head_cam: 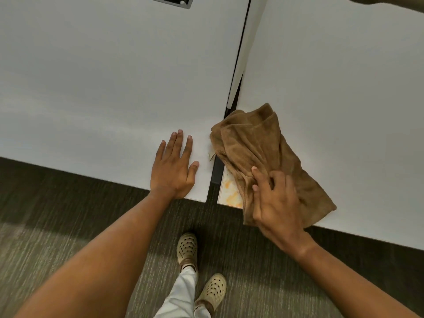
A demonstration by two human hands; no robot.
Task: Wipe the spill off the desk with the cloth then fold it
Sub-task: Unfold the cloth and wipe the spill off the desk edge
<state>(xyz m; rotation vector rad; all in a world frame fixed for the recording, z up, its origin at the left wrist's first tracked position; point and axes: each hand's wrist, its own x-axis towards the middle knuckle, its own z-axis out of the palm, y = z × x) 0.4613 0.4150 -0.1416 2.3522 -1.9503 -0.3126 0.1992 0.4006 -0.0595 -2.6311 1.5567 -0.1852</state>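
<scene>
A crumpled brown cloth (pixel 257 148) lies across the near left corner of the right white desk (pixel 344 88), its far end reaching over the gap onto the left desk (pixel 91 76). An orange spill (pixel 230 191) shows on the right desk's corner, partly under the cloth. My right hand (pixel 275 203) presses on the cloth's near end, fingers bunched in the fabric. My left hand (pixel 174 166) lies flat and spread on the left desk's near right corner, holding nothing.
A narrow dark gap (pixel 236 76) separates the two desks. A dark cutout (pixel 174 0) sits at the left desk's far edge. Below the desk edges is grey carpet (pixel 68 226), with my feet in beige clogs (pixel 188 249).
</scene>
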